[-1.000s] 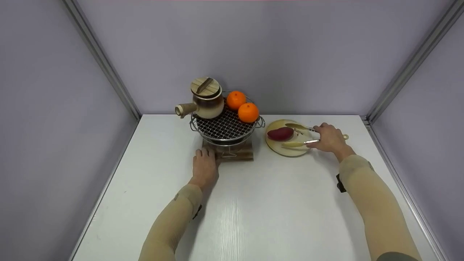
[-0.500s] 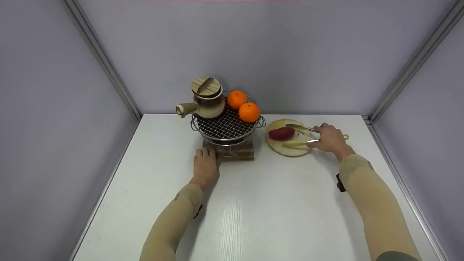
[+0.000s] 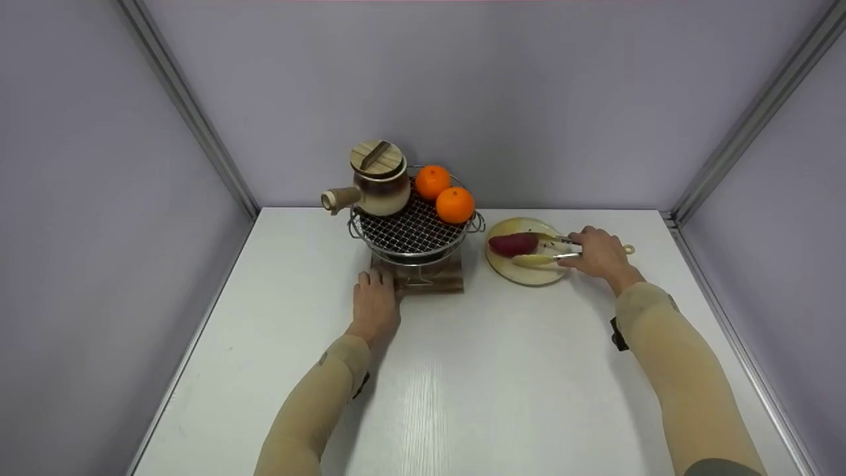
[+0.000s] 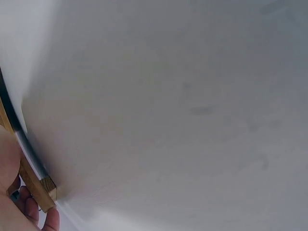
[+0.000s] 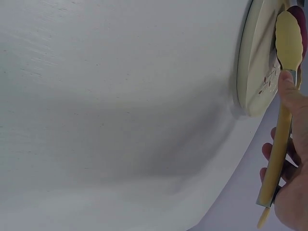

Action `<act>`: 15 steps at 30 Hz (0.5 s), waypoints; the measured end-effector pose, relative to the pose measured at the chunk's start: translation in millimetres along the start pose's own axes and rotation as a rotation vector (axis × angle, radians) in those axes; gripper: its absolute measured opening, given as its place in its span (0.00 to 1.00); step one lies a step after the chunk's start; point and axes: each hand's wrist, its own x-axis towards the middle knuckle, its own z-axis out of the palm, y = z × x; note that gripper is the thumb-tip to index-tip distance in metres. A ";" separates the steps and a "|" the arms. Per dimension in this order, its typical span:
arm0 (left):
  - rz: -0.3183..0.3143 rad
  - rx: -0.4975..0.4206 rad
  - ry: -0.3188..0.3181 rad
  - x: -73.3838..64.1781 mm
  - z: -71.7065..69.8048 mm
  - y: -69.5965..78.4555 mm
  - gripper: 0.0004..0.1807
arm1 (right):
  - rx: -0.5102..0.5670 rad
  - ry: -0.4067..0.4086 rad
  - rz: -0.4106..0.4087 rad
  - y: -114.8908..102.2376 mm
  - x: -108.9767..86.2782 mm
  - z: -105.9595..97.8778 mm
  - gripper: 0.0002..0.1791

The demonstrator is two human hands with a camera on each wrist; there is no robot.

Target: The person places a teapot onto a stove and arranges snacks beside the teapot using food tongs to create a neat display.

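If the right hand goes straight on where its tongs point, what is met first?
Probably the dark red item on the plate: the tongs in the right hand point at it; contact is unclear.

no readable text, label, brand, number or sign shows anywhere.

Left hand (image 3: 375, 305) grips at seven o'clock, left forearm (image 3: 318, 390) angled toward one; right hand (image 3: 600, 256) grips at three, right forearm (image 3: 684, 367) toward eleven.

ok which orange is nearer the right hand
The front orange; the other orange sits behind it on the grill, further left and farther from the right hand.
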 end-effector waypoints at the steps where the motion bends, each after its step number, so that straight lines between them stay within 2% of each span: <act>1: 0.001 0.001 -0.002 -0.1 -0.2 -0.1 0.32 | 0.001 -0.001 0.000 -0.4 -0.1 -0.3 0.42; 7: 0.009 -0.006 0.018 -0.5 2.0 -1.4 0.30 | 0.014 -0.011 0.006 -1.3 0.2 0.0 0.39; 15: -0.005 -0.032 0.001 0.0 1.9 -0.9 0.32 | 0.004 -0.018 -0.003 -2.1 -1.4 0.3 0.38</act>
